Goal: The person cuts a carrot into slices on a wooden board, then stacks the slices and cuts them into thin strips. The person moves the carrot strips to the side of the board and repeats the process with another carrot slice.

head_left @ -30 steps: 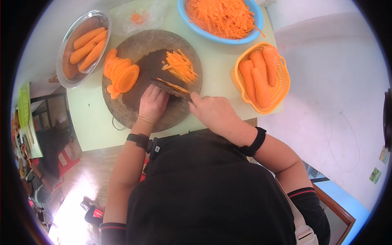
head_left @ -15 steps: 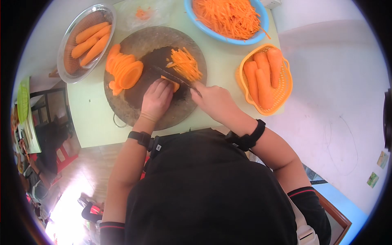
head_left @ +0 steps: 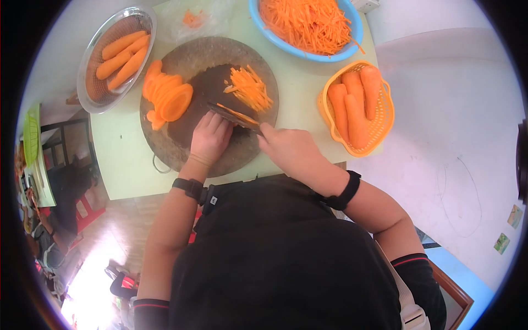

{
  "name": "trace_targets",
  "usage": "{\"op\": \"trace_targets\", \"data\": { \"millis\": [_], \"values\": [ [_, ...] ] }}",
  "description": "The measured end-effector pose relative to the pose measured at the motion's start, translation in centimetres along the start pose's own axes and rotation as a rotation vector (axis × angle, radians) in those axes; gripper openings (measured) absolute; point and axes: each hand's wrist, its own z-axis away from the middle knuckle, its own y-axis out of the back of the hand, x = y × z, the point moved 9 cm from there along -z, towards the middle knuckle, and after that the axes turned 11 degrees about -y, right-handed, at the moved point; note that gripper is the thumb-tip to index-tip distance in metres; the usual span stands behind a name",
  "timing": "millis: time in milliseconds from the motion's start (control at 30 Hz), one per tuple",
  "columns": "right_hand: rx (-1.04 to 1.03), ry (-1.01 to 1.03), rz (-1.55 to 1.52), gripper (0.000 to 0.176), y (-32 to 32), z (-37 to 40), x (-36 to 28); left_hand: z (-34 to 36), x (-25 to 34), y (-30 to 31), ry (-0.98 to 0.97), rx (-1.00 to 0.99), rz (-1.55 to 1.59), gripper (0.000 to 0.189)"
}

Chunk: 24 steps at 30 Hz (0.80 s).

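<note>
My right hand grips a dark-bladed knife, its blade lying across the round cutting board. Beside the blade, my left hand presses down with bent fingers on carrot slices that its fingers and the knife mostly hide. A thin strip of carrot shows along the blade's far side. Beyond it lies a small pile of carrot strips. To the left of my hands, overlapping carrot slices fan out on the board.
At the back right stands a blue basin heaped with shredded carrot. A yellow basket of whole carrots sits on the right. An oval metal strainer with several carrots is at the back left, near a plastic bag.
The knife has shifted toward my left fingers and now covers most of the carrot piece seen before. My right hand has moved slightly nearer to me.
</note>
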Motion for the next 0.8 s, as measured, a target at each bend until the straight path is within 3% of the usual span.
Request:
{"op": "trace_targets", "data": {
  "millis": [267, 433, 800],
  "values": [
    [0.053, -0.007, -0.062, 0.025, -1.7, -2.9, 0.2, -0.9, 0.6, 0.7, -0.045, 0.056, -0.037, 0.022],
    [0.055, -0.133, -0.315, 0.024, -0.4, -2.6, 3.3, -0.9, 0.5, 0.8, -0.009, 0.050, 0.006, 0.023],
    [0.017, 0.022, -0.044, 0.023, 0.2, 0.1, 0.7, -0.1, 0.2, -0.1, 0.004, -0.018, 0.001, 0.027]
  ]
}}
